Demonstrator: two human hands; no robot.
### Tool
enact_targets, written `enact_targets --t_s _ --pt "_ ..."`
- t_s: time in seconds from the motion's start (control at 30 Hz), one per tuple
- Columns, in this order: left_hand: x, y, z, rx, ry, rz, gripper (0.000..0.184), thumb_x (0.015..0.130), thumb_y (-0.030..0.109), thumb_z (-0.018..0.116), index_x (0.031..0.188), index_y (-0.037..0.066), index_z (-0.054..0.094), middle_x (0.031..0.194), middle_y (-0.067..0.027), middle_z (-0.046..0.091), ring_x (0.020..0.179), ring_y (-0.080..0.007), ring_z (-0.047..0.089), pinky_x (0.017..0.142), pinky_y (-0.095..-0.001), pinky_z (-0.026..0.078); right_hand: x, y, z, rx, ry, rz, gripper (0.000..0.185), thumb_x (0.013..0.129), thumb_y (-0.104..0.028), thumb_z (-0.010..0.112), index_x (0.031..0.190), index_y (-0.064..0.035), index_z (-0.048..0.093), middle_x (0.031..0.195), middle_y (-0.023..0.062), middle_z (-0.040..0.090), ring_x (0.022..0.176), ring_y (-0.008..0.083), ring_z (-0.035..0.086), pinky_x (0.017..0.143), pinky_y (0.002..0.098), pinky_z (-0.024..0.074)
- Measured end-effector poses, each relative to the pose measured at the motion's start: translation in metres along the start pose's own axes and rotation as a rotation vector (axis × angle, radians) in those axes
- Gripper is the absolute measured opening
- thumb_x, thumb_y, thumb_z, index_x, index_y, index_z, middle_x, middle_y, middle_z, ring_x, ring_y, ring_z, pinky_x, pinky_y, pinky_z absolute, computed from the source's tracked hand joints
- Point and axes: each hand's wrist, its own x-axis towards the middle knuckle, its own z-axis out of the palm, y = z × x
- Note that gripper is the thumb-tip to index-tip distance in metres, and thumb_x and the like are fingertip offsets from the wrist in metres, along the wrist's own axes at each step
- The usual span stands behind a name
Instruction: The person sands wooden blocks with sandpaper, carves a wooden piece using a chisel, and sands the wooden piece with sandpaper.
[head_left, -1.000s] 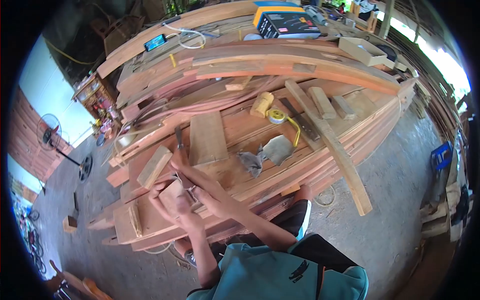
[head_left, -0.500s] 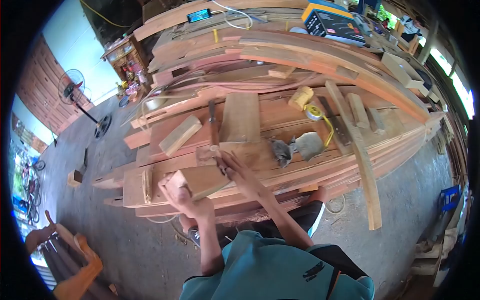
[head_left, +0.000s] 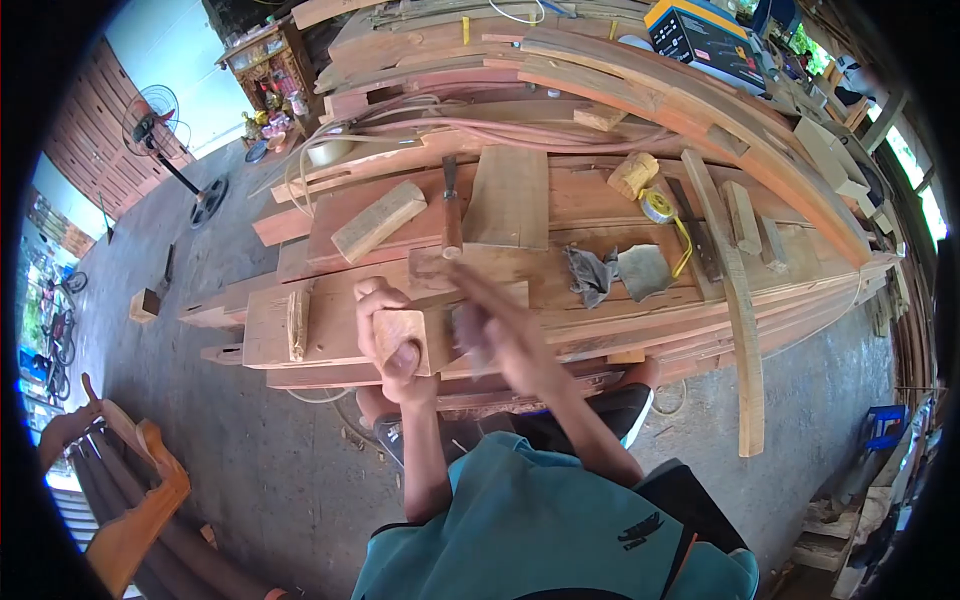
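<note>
My left hand [head_left: 400,370] is wrapped round a wooden block [head_left: 402,335], its square end facing me and its thumb on that end. Close by on the right, my right hand [head_left: 505,335] is smeared by motion at the block's far side; whatever it holds is too blurred to make out. A chisel [head_left: 451,215] with a wooden handle lies on the stacked timber just beyond both hands. Left of the chisel rests another wooden block [head_left: 379,222], and right of it a flat board [head_left: 508,200]. Pieces of sandpaper [head_left: 645,271] and grey cloth [head_left: 592,276] lie to the right.
Stacked planks [head_left: 640,345] fill the middle. A long wooden strip [head_left: 742,340] juts over the near edge, close to a yellow tape measure [head_left: 657,207]. A standing fan [head_left: 157,122] is at the left. Another person's legs [head_left: 150,535] show at lower left.
The view has shifted. The block has turned from lying sideways to end-on in my left hand. My right hand has moved from the block's far end and is now blurred.
</note>
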Motion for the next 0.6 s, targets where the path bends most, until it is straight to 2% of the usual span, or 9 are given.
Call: enact_targets --t_s 0.03,0.13,0.17,0.27,0.3,0.4,0.43,0.5,0.6 --pt "0.004 -0.009 -0.007 -0.029 -0.072 0.019 0.059 0.066 0.049 0.058 0.093 -0.002 0.055 0.086 -0.0081 0.043 0.076 -0.0168 0.042 0.076 -0.0275 0.03 -0.008 0.03 -0.005 0.041 0.063 0.007 0.042 0.092 -0.027 0.034 0.122 -0.0002 0.047 0.125 0.0217 0.044 0.118 0.0338 0.042 0.099 0.0394 0.0291" --pt "0.0 -0.018 -0.01 -0.11 -0.208 -0.091 0.073 0.066 0.044 0.061 0.12 -0.002 0.045 0.097 -0.01 0.048 0.088 -0.0188 0.048 0.077 -0.0281 0.04 -0.014 0.052 -0.01 -0.073 0.178 0.095 0.036 0.089 -0.018 0.035 0.114 0.0017 0.051 0.115 0.0206 0.052 0.109 0.032 0.048 0.094 0.0381 0.0334" --pt "-0.004 -0.021 -0.002 0.002 -0.169 -0.082 0.075 0.073 0.045 0.058 0.129 -0.001 0.038 0.101 -0.0099 0.05 0.09 -0.0195 0.05 0.081 -0.0297 0.039 -0.017 0.056 -0.007 -0.095 0.252 0.118 0.035 0.088 -0.017 0.035 0.112 0.0021 0.052 0.111 0.0199 0.054 0.106 0.0315 0.049 0.092 0.0374 0.0347" --pt "-0.005 0.013 0.047 -0.075 0.191 -0.249 0.069 0.081 0.043 0.053 0.131 0.001 0.034 0.11 -0.0113 0.047 0.096 -0.0209 0.049 0.087 -0.0317 0.038 -0.019 0.062 -0.002 -0.126 0.406 0.157 0.034 0.086 -0.015 0.036 0.107 0.0028 0.055 0.102 0.0185 0.058 0.098 0.0304 0.052 0.086 0.0355 0.0379" --pt "-0.01 0.012 0.051 -0.201 0.228 -0.199 0.06 0.083 0.038 0.051 0.128 0.002 0.034 0.112 -0.0106 0.043 0.102 -0.0211 0.045 0.092 -0.0326 0.034 -0.019 0.064 -0.003 -0.11 0.413 0.161 0.034 0.086 -0.015 0.036 0.106 0.0027 0.055 0.1 0.0185 0.058 0.097 0.0303 0.053 0.085 0.035 0.0384" --pt "-0.02 -0.011 0.051 0.039 0.244 0.119 0.054 0.075 0.036 0.06 0.111 0.0 0.043 0.109 -0.0128 0.041 0.096 -0.0194 0.043 0.09 -0.0323 0.033 -0.005 0.052 -0.011 -0.111 0.342 0.226 0.037 0.088 -0.021 0.033 0.106 0.0018 0.056 0.098 0.0187 0.059 0.095 0.0295 0.054 0.084 0.0352 0.0393" --pt "-0.017 0.0 0.053 0.037 0.179 0.11 0.044 0.07 0.029 0.06 0.1 0.001 0.044 0.103 -0.0122 0.044 0.094 -0.02 0.044 0.089 -0.0347 0.033 0.004 0.036 -0.014 -0.12 0.305 0.257 0.039 0.089 -0.024 0.032 0.106 0.0013 0.057 0.097 0.0188 0.059 0.094 0.0293 0.054 0.084 0.0355 0.0394" --pt "-0.015 0.013 0.05 -0.035 0.068 -0.015 0.044 0.068 0.027 0.058 0.1 0.001 0.044 0.097 -0.0108 0.045 0.093 -0.0196 0.045 0.088 -0.0335 0.033 0.024 -0.006 -0.013 0.008 0.069 0.052 0.045 0.092 -0.031 0.028 0.116 -0.0019 0.052 0.108 0.0191 0.055 0.106 0.0311 0.049 0.093 0.0379 0.0348" --pt "-0.015 0.016 0.049 -0.089 0.027 -0.113 0.04 0.069 0.029 0.057 0.096 0.001 0.044 0.087 -0.008 0.047 0.087 -0.0176 0.046 0.082 -0.0308 0.036 0.036 -0.041 -0.014 -0.176 0.02 -0.141 0.048 0.093 -0.035 0.024 0.127 -0.0054 0.042 0.125 0.0158 0.046 0.121 0.032 0.038 0.102 0.0391 0.0257"
